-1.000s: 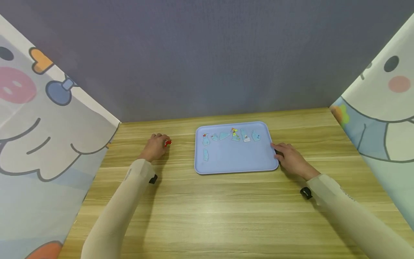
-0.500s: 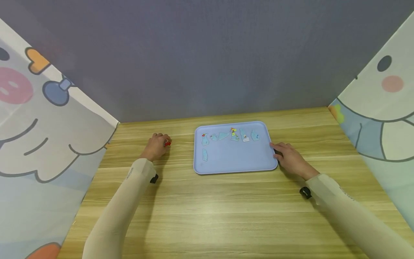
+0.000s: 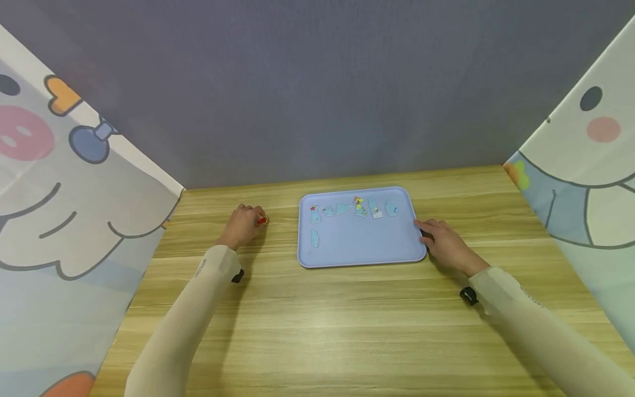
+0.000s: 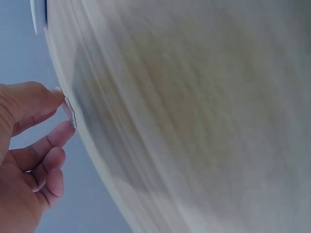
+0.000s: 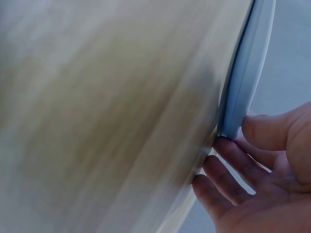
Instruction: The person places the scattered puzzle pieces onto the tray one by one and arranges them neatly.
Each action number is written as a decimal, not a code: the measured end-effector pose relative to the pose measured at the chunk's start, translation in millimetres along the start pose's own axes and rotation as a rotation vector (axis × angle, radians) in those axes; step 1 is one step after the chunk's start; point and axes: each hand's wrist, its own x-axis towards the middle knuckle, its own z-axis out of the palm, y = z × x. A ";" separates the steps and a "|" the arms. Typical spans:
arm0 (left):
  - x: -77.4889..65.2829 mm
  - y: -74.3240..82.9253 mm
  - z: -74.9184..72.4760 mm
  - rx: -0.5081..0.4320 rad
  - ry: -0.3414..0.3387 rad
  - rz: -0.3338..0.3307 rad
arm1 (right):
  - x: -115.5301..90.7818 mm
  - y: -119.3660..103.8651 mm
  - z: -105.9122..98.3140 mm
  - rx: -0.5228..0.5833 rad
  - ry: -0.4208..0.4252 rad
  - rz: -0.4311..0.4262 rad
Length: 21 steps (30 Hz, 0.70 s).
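Note:
Between thumb and fingertip, my left hand [image 3: 243, 226] pinches a small flat puzzle piece [image 3: 262, 220], red on top, left of the tray. The left wrist view shows the thin piece [image 4: 70, 110] edge-on, close over the wooden table, with the other fingers curled beside it. My right hand [image 3: 448, 245] grips the right edge of the light blue tray [image 3: 362, 245]. In the right wrist view the thumb lies on the tray's rim [image 5: 248, 73], and the fingertips meet its outer side near the table. Several irregular light blue puzzle pieces [image 3: 343, 209] lie in a row along the tray's far side.
One more piece [image 3: 315, 238] lies below the row, at the tray's left side. The wooden table [image 3: 317, 325] ends against a grey back panel [image 3: 317, 99]. Cartoon-printed panels [image 3: 570, 209] stand at both sides.
My left hand has shifted slightly to the right with the red piece, which has turned a little in the fingers. The right hand and tray stay in place.

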 end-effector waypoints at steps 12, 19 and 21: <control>5.9 36.2 -6.2 0.017 0.133 0.233 | -2.0 -1.5 -0.8 0.002 0.008 0.000; 10.3 56.0 -2.9 0.031 0.145 0.274 | -1.9 -2.7 -1.3 -0.001 0.007 0.003; 10.8 62.6 -2.3 0.036 0.139 0.273 | -1.6 -3.3 -2.1 -0.002 0.007 0.001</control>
